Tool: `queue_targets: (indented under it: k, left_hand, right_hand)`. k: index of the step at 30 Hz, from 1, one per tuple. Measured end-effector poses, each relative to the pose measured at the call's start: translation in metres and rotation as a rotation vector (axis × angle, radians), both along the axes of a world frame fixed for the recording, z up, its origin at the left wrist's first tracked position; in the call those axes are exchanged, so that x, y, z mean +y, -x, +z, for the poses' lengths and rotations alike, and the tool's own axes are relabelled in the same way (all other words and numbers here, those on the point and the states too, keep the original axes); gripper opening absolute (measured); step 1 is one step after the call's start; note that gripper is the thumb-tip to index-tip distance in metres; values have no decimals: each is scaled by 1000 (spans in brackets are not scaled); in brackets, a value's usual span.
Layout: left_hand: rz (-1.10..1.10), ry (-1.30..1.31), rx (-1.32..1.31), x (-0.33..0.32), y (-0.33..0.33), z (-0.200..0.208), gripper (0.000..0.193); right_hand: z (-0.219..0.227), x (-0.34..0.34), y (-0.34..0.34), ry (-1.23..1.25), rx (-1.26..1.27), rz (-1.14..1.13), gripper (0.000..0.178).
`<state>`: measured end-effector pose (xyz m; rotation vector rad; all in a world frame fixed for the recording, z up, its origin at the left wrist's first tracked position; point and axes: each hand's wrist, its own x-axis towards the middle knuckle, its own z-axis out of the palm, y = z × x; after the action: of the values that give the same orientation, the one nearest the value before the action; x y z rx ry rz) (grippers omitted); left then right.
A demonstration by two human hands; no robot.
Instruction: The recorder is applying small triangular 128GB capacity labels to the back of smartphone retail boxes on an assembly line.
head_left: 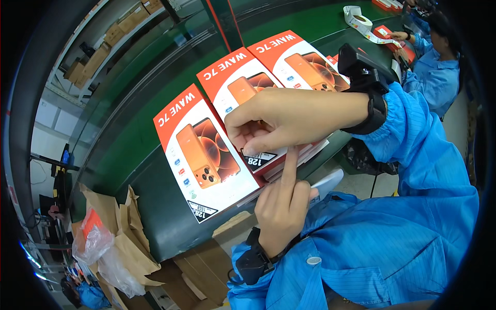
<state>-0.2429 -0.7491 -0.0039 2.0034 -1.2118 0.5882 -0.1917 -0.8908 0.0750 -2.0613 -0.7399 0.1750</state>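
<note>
My right hand point(274, 116) reaches in from the right, fingers curled, over the middle orange-and-white phone box point(238, 88). Its thumb and fingertips are on a black triangular sticker point(257, 161) at that box's near corner. Below it, my left hand point(281, 209) has its index finger stretched up to the box edge and its other fingers curled. A white paper slip point(329, 182) juts out beside the left thumb, apparently held there. The left phone box point(199, 155) carries a similar black sticker point(202, 211) at its near corner. A third phone box point(302, 64) lies to the right.
The boxes lie on a dark green work surface point(175, 235). At lower left stand a torn brown paper bag point(132, 232) and clear plastic point(116, 266). A co-worker point(436, 72) at upper right handles an orange box near a label roll point(358, 19). Shelves point(98, 62) hold cartons.
</note>
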Motion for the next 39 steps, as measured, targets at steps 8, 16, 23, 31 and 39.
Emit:
queue_targets:
  k: [8, 16, 23, 31, 39]
  left_hand:
    - [57, -21, -17, -2, -4, -9, 29]
    - [64, -20, -10, 0, -5, -11, 29]
    - [65, -9, -5, -1, -5, -11, 30]
    - [65, 10, -11, -2, -6, -12, 31]
    - [45, 22, 10, -2, -8, -14, 28]
  right_hand:
    - [-1, 0, 0, -10, 63, -12, 8]
    - [-1, 1, 1, 25, 64, -40, 9]
    - [-3, 0, -1, -14, 95, -14, 9]
    - [-5, -2, -5, -20, 97, 0, 9]
    - [-3, 1, -2, 16, 57, -15, 10]
